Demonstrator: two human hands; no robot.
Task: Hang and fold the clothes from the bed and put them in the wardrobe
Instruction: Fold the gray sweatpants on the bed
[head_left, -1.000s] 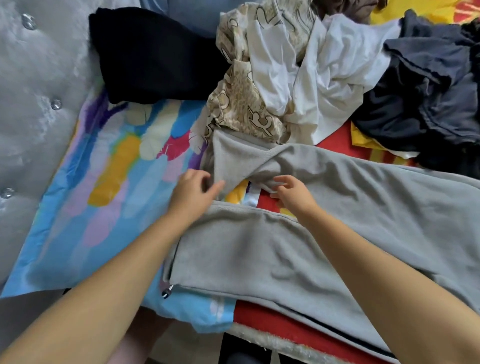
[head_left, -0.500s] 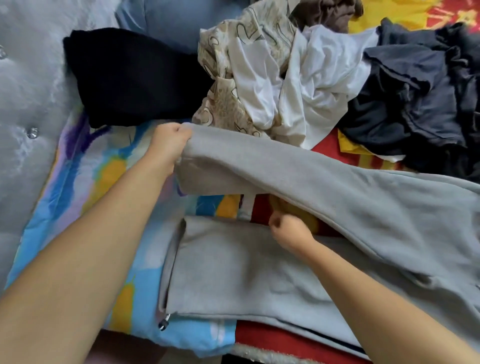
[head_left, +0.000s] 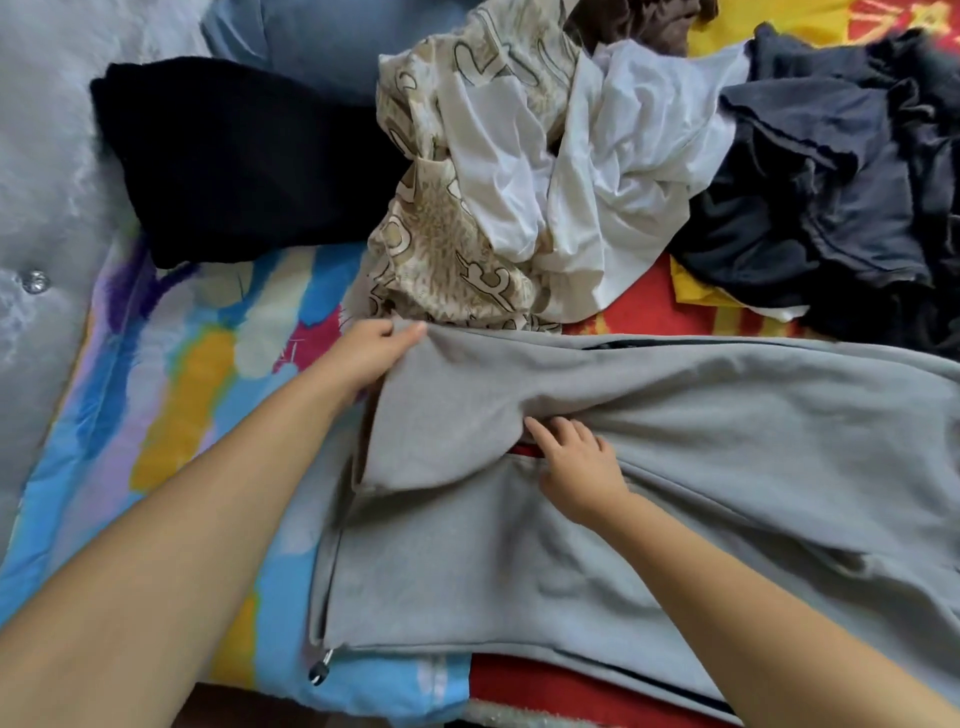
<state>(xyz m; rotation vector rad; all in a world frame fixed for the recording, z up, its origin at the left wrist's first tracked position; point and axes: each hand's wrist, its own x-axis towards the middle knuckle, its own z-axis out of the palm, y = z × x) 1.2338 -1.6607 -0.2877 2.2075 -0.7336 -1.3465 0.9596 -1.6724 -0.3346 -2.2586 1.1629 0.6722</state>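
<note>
Grey sweatpants (head_left: 675, 441) lie spread across the bed in front of me, legs running off to the right. My left hand (head_left: 371, 353) pinches the upper left corner of the top leg and holds it a little off the bed. My right hand (head_left: 576, 467) rests flat with fingers spread in the gap between the two legs, pressing the fabric. A drawstring toggle (head_left: 318, 671) hangs at the lower left corner of the sweatpants. Behind them sits a heap: a beige patterned garment (head_left: 447, 228), a white shirt (head_left: 613, 171) and dark navy clothes (head_left: 841, 171).
A folded black garment (head_left: 244, 166) lies at the back left on a multicoloured pillow (head_left: 171, 364). A grey tufted headboard (head_left: 41, 208) runs along the left. A red and yellow bedspread (head_left: 639, 312) shows under the clothes. The bed's front edge is near the bottom.
My left hand has brought the upper leg's end back down and to the right, over the lower leg. My right hand has opened and moved up into the fold.
</note>
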